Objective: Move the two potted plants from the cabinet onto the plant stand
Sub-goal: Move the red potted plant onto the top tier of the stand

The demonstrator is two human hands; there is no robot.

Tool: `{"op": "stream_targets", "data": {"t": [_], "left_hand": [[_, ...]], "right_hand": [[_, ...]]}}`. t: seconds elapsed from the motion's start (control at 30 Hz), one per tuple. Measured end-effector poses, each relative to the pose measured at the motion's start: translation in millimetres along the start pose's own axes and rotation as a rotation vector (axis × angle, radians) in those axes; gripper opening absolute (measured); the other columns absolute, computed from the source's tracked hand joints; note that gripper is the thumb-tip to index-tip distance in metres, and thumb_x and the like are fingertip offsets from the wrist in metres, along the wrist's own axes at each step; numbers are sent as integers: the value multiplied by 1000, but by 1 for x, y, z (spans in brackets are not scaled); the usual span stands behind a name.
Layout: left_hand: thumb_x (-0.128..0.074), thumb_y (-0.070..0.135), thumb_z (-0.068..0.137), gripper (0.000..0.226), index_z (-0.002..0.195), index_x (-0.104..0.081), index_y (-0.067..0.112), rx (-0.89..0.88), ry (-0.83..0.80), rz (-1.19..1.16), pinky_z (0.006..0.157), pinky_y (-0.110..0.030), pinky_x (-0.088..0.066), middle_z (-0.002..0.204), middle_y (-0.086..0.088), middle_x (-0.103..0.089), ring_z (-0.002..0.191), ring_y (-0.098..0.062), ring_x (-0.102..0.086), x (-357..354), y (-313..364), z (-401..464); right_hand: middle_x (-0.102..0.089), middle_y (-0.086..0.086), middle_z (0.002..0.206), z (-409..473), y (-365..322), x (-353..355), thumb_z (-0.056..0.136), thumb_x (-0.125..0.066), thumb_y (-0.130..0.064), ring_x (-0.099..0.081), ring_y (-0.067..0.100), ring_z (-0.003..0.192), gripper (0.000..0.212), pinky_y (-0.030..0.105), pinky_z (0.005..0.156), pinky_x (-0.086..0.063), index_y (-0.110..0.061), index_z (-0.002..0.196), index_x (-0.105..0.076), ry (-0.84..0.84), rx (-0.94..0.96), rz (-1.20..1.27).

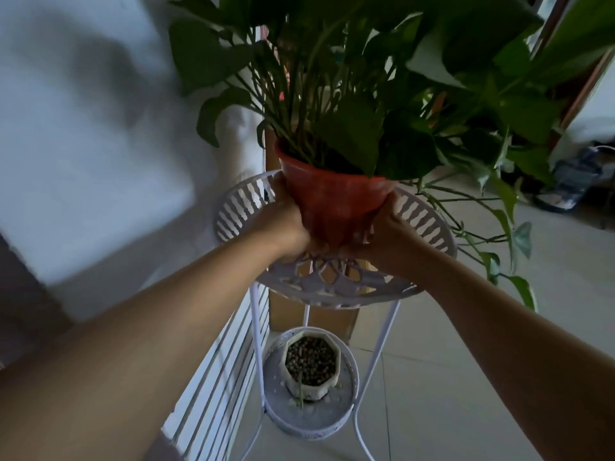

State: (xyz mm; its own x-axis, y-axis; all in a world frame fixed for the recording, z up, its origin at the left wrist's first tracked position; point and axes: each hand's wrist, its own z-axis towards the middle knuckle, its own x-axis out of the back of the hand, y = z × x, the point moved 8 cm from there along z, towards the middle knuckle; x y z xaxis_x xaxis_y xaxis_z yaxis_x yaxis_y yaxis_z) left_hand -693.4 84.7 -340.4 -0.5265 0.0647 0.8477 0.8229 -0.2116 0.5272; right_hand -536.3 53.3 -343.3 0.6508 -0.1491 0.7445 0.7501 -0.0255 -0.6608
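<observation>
- The left hand (286, 224) and right hand (387, 227) clamp opposite sides of the red plastic pot (332, 197), low down, likely to steady its top-heavy trailing foliage (366, 94).
- The pot sits over the upper tray (332, 287) of the white plant stand; contact underneath is hidden.
- Below that tray, the small white ribbed pot (312, 369) already occupies the lower tier (309, 424).

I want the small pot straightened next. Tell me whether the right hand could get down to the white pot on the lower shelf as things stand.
Probably not yet. The right hand and left hand both grip the red pot at the stand's top tray, which overhangs the white pot; approach from the open side seems possible once freed.
</observation>
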Motion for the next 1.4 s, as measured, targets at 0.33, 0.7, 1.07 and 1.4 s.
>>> {"op": "stream_targets", "data": {"t": [0.33, 0.7, 1.07, 1.4], "left_hand": [[-54, 23, 86, 95, 144, 19, 4, -39, 73, 158, 85, -47, -47, 121, -28, -58, 103, -43, -58, 1, -1, -21], [-64, 22, 79, 96, 145, 5, 15, -124, 169, 34, 66, -38, -45, 95, -17, -66, 69, -32, -52, 9, 9, -34], [-67, 27, 78, 104, 146, 9, 8, -137, 155, -1, 75, -40, -46, 114, -16, -64, 95, -36, -62, 7, 10, -44], [-69, 26, 73, 92, 143, -12, 9, -119, 109, -93, 94, -50, -46, 131, -8, -56, 121, -30, -53, 13, 6, -58]], "right_hand": [[-51, 19, 124, -18, -11, -3, 74, -75, -32, -54, 35, 109, 108, 31, 83, -36, 2, 143, 1, 6, -22, -48], [-52, 21, 133, -37, -25, -2, 76, -75, -25, -56, 34, 112, 117, 33, 96, -42, -2, 146, 16, -19, -82, -56], [-49, 21, 137, -42, -31, -3, 76, -75, -25, -52, 37, 120, 112, 35, 95, -40, -3, 147, 10, 58, -101, 1], [-45, 25, 139, -58, -36, -5, 75, -74, -32, -51, 42, 120, 114, 43, 98, -44, -8, 148, 11, 74, -152, -78]]}}
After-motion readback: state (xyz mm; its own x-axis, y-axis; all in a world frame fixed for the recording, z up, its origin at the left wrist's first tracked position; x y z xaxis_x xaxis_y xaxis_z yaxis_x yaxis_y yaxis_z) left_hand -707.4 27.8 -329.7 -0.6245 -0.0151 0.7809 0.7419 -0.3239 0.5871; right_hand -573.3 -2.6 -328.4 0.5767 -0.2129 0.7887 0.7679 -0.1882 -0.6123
